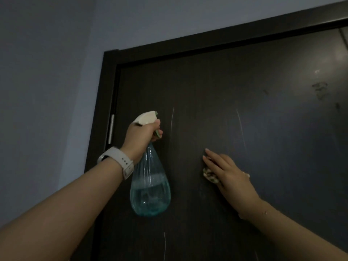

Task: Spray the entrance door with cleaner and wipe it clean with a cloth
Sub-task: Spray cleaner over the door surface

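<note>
The dark brown entrance door (235, 95) fills most of the view, with thin wet streaks running down it. My left hand (140, 135) grips the neck of a clear blue spray bottle (150, 187) with a white head, its nozzle pointing at the door. The bottle is about a third full of liquid. My right hand (228, 175) presses a small pale cloth (209, 175) flat against the door with straight fingers; most of the cloth is hidden under the palm.
The dark door frame (109, 87) runs along the left and top, with a metal hinge (111, 129) on the left edge. A grey-blue wall (43, 91) lies to the left. Smudges (320, 90) mark the door's upper right.
</note>
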Tool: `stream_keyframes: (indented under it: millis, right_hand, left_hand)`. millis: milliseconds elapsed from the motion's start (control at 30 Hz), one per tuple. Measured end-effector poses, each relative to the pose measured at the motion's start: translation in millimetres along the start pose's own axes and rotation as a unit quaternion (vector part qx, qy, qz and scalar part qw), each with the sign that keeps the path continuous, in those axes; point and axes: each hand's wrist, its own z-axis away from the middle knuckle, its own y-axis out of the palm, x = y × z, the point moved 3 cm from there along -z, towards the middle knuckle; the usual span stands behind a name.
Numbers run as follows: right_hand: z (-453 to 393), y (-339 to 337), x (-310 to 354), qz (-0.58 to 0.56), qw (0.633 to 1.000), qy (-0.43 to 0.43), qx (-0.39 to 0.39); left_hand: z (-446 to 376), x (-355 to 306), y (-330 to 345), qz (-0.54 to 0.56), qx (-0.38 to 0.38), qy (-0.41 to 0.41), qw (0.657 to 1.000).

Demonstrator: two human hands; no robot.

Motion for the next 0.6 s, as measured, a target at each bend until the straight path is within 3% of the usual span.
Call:
stream_keyframes:
  millis: [233, 600]
  right_hand:
    - [2, 21, -8, 0.024, 0.995, -0.031, -0.095]
    - [4, 23, -8, 0.042, 0.995, -0.029, -0.088]
  left_hand:
    - [-44, -7, 6, -0.080, -0.014, 0.042, 0.996]
    - [-55, -12, 8, -0.055, -0.010, 0.036, 0.998]
